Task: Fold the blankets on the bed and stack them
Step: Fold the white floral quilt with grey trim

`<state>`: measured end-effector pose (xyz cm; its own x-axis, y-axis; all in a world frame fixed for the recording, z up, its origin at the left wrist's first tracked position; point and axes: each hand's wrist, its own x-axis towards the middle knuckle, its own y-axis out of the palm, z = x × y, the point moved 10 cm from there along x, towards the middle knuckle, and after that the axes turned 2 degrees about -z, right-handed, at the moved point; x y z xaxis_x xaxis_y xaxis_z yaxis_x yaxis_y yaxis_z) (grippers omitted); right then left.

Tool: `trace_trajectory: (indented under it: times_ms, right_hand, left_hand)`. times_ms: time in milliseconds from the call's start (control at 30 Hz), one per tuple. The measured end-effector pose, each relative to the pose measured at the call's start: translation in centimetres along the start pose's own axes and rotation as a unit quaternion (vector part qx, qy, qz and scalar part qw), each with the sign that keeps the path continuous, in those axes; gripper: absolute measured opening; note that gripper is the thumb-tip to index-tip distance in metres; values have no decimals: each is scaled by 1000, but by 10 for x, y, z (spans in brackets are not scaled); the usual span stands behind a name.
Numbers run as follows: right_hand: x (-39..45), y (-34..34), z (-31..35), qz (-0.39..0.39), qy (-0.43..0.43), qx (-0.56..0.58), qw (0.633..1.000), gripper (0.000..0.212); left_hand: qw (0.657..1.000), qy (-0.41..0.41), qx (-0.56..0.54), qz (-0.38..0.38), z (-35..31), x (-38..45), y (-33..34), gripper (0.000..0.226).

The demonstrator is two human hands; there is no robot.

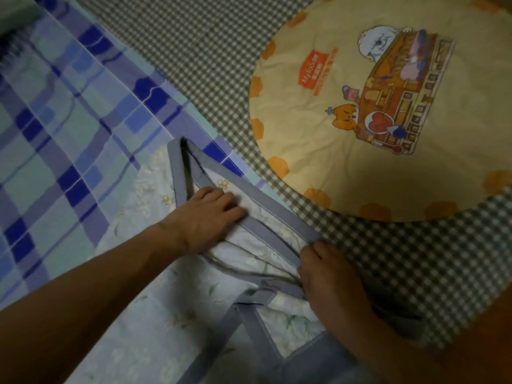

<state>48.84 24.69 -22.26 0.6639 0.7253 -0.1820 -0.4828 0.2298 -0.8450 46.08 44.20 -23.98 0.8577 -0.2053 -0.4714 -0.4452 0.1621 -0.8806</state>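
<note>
The person is partway through folding a floral blanket (pixel 177 322), lining up its grey-trimmed edges before making the next fold. The left hand (pixel 205 217) lies on top of the cloth with fingers fairly straight, pressing the layers flat just beside a grey border strip (pixel 277 214). The right hand (pixel 329 275) has its fingers curled at the blanket's edge and appears to pinch the grey trim where two borders meet, though the fingertips are hidden under the hand. The next move likely calls for drawing that edge square with the layer below, smoothing the creases between the hands, then doubling the cloth over again. The blanket is pale, printed with small flowers and leaves, bound in grey, soft and rumpled near the right hand. It lies toward the near side of the bed, partly over a blue plaid blanket (pixel 63 128) spread toward the far left. A yellow cartoon-print blanket (pixel 332 151) rests toward the far right, on the checked sheet (pixel 415 273).
</note>
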Motion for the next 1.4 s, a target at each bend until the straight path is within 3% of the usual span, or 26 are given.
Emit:
trace_trajectory:
  times_ms: [100,267,433,533,600,700,767,867,1000,1067,1133,1200,1233,1333,1400]
  right_hand:
    - [-12,2,18,12,-72,20,997,36]
    - [-7,13,-9,20,19,61,998,42]
    - [-8,-1,7,-29,-59,4,998,14]
    - [-21,5,28,59,-156,45,985,11]
    - [-29,22,30,147,-164,82,972,12]
    - [-13,24,-10,115,2,90,989,8]
    - [-3,24,-37,99,103,58,988,10]
    - [-2,34,-39,147,109,26,983,20]
    - [-14,33,-51,188,114,-32,975,24]
    - [-14,31,-55,207,115,-4,972,33]
    - [-10,24,-56,186,100,10,977,39]
    - [-1,5,-67,72,99,-8,993,40]
    - [3,3,-75,50,107,-25,993,42]
    - [5,26,-100,137,180,-57,972,31]
    - [7,24,-100,112,181,-57,975,26]
  left_hand:
    - [1000,15,-11,-11,-6,3,-2,73]
    - [1000,4,-31,1,-10,15,1,60]
    - [995,78,0,-69,-25,-10,-25,44]
    - [984,156,-5,-90,-39,-43,-37,40]
    - [981,185,-39,-41,-43,-61,-26,34]
    - [974,80,-199,79,-27,-58,-4,33]
    - [974,-9,-219,51,-1,-37,0,30]
    - [982,-94,-162,39,32,0,12,45]
    - [982,-83,-105,135,37,22,26,39]
    - [978,-85,-119,146,39,22,19,33]
    - [982,-113,-125,79,50,22,0,32]
    - [976,-175,-122,-34,65,25,-25,30]
    - [971,-191,-128,-63,65,28,-29,30]
    - [975,-193,-109,-9,53,42,-4,37]
    - [983,-174,-58,14,59,50,4,42]
